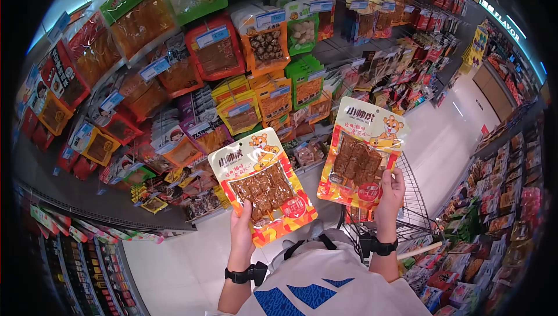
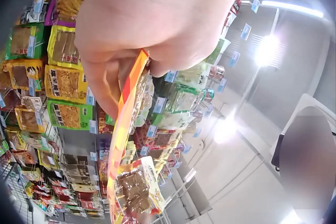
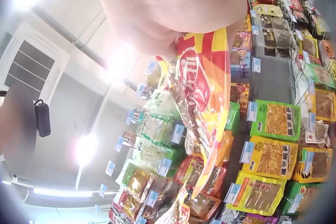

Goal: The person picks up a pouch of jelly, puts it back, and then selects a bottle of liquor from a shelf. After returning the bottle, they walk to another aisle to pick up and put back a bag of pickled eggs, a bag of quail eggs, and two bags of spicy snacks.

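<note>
My left hand (image 1: 242, 236) pinches the lower left edge of a snack pack (image 1: 264, 191) with a tiger cartoon and brown pieces behind a clear window. A matching pack (image 1: 359, 159) is gripped at its lower right edge by my right hand (image 1: 389, 197). Both packs face up, side by side and apart. In the left wrist view the left hand (image 2: 152, 24) holds its pack (image 2: 123, 129) edge-on, with the other pack (image 2: 137, 190) beyond. The right wrist view has the right hand (image 3: 173, 8) holding its pack (image 3: 202, 92) by a red and yellow edge.
Hanging snack bags (image 1: 215, 49) with blue price tags fill the rack ahead. A wire cart (image 1: 412, 200) stands beyond the right hand. More packaged goods (image 1: 494, 217) line the right side, and shelves (image 1: 87, 269) stand at the lower left. Pale floor (image 1: 453, 124) shows between displays.
</note>
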`<action>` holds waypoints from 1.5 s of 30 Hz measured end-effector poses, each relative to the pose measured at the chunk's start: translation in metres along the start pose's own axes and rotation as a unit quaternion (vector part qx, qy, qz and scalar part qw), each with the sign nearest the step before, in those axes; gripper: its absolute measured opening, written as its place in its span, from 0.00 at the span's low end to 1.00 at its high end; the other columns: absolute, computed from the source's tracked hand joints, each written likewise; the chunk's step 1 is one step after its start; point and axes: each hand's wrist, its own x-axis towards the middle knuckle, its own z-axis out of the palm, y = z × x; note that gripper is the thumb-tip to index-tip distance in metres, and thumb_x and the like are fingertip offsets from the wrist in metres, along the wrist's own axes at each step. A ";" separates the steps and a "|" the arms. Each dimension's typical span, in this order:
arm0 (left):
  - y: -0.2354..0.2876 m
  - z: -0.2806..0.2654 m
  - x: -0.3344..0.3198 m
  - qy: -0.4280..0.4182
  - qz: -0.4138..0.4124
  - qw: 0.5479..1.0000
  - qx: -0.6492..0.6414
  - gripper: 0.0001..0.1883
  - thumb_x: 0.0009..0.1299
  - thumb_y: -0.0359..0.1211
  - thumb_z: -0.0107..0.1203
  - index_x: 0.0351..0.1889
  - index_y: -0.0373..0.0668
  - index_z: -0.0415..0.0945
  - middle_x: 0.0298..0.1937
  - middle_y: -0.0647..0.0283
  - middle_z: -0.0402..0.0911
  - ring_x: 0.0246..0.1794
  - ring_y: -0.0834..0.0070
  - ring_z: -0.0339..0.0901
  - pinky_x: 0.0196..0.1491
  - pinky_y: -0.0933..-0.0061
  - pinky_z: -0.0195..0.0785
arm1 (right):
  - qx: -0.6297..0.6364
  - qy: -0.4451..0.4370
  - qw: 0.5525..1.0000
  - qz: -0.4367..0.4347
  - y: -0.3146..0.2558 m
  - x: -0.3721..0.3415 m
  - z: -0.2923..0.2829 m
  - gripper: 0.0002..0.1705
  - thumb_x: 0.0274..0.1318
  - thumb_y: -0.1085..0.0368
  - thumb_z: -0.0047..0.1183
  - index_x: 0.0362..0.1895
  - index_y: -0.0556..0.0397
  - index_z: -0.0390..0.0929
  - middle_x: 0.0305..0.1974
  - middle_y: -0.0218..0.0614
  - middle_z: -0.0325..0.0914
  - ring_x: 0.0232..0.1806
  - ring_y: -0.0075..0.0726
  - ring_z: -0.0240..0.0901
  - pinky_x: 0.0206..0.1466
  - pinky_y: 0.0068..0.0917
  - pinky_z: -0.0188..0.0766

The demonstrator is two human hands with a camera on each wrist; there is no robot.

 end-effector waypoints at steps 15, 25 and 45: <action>-0.031 0.066 0.026 -0.014 0.013 1.000 0.006 0.19 0.82 0.37 0.53 0.67 0.39 0.69 0.64 0.62 0.78 0.62 0.74 0.77 0.65 0.66 0.72 | 0.078 -0.001 0.996 0.042 0.000 0.046 -0.021 0.08 0.74 0.62 0.57 0.47 0.51 0.77 0.40 0.22 0.80 0.33 0.10 0.65 0.38 0.14 0.64; -0.071 0.117 0.056 -0.029 0.016 0.999 0.034 0.19 0.83 0.38 0.52 0.67 0.41 0.70 0.64 0.64 0.78 0.62 0.75 0.77 0.64 0.66 0.71 | 0.090 -0.010 0.995 0.043 -0.009 0.092 -0.069 0.08 0.73 0.63 0.56 0.48 0.53 0.77 0.39 0.24 0.80 0.36 0.14 0.73 0.43 0.18 0.72; -0.082 0.198 0.139 -0.360 -0.278 0.786 -0.420 0.27 0.78 0.47 0.51 0.65 0.37 0.65 0.30 0.64 0.66 0.25 0.75 0.67 0.32 0.72 0.62 | 0.575 -0.183 0.742 0.293 0.033 0.131 -0.042 0.23 0.75 0.52 0.42 0.63 0.55 0.67 0.27 0.27 0.60 0.15 0.26 0.61 0.27 0.28 0.59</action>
